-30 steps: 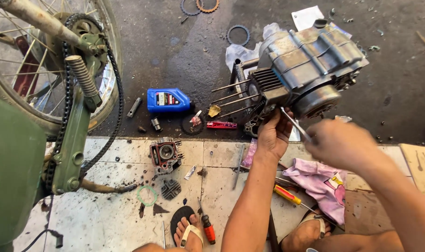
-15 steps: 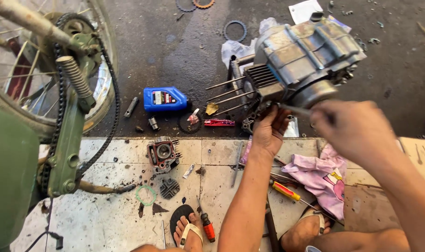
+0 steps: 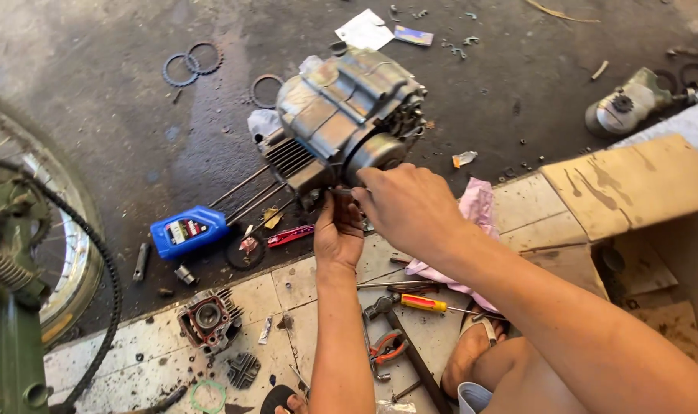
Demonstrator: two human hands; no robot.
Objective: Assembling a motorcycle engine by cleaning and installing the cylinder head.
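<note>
- Far left of frame: the green motorcycle frame with its chain and spoked wheel stands engineless, so the removal looks done.
- Lower left, on the tiles: the cylinder head sits off the engine, with a green ring gasket and a small finned cover just beside it. Top end looks stripped already.
- Left of centre, on the dark floor: the blue oil bottle lies on its side; loose clutch rings lie upper left.
- Centre: the engine block rests on the floor, tilted, its four bare studs pointing toward lower left. No cylinder on them.
- Your left hand is curled up against the underside of the block, fingers closed on something small I can't make out.
- Your right hand is closed narrow on a thin metal tool, its tip at the block's lower edge.
- Lower centre: pliers and a yellow-handled screwdriver lie idle; a pink rag sits right of your hands.
- Judgement: the case is unsplit, so mid-teardown.
</note>
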